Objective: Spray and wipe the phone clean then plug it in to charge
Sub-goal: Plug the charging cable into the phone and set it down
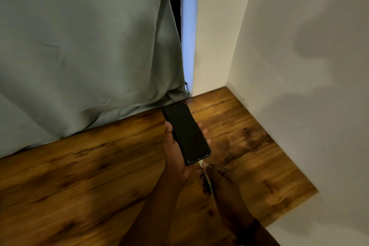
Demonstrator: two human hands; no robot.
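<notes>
Left hand (175, 152) is cupped palm-up, fingers (204, 131) curled; right hand (217, 181) pinches just beside it, forearms converging.

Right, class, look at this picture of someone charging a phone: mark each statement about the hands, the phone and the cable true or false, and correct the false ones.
1. The left hand holds the phone with its dark screen facing up. True.
2. The phone lies flat on the wooden table with no hand on it. False: it is held in a grip above the table.
3. The right hand pinches the white charging cable at the phone's near end. True.
4. The screen is lit and shows a charging icon. False: the screen is dark.
5. A grey-green curtain hangs behind the table. True.
6. A spray bottle stands beside the phone. False: none is in view.
</notes>
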